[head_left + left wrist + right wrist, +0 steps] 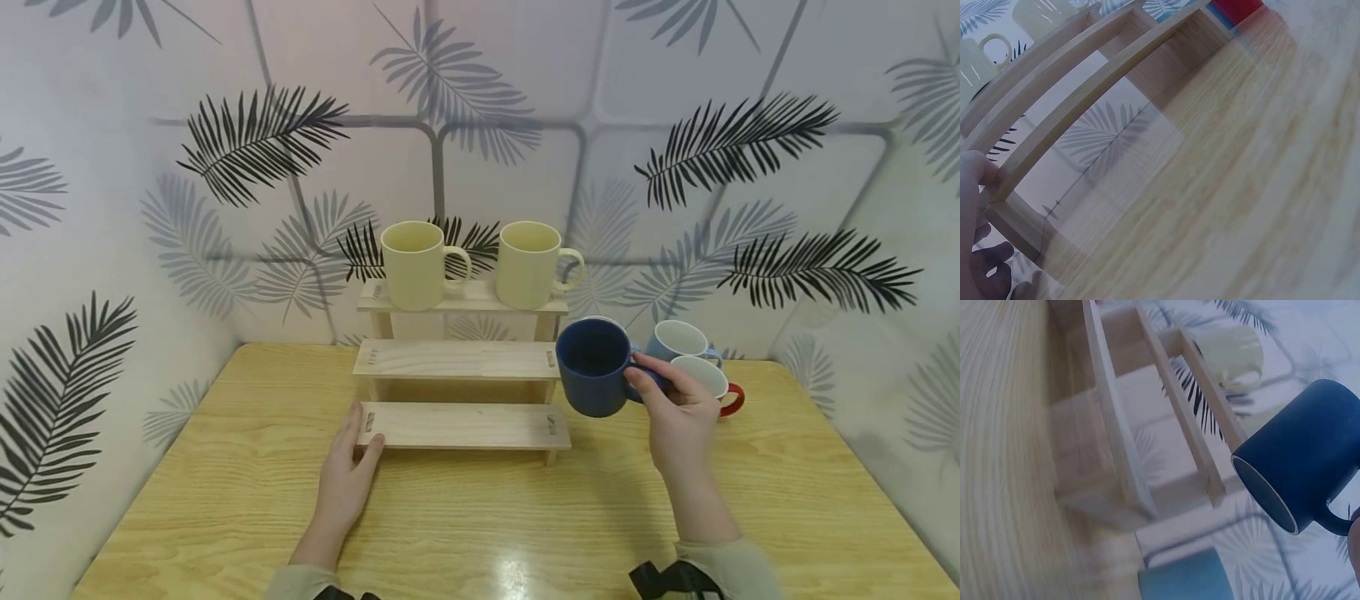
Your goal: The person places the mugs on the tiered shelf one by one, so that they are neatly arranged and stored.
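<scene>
My right hand pinches the handle of a dark blue mug and holds it upright in the air, by the right end of a three-tier wooden shelf rack. In the right wrist view the mug shows its base, apart from the boards. At the rack's left end my left hand grips the lowest board; in the left wrist view its thumb lies on the board's end with the fingers curled beside it. Two cream mugs, one on the left and one on the right, stand on the top tier.
Right of the rack, on the wooden table, stand a light blue mug and a white mug with a red handle. Another pale rim shows behind the dark blue mug, mostly hidden. A leaf-patterned wall rises behind.
</scene>
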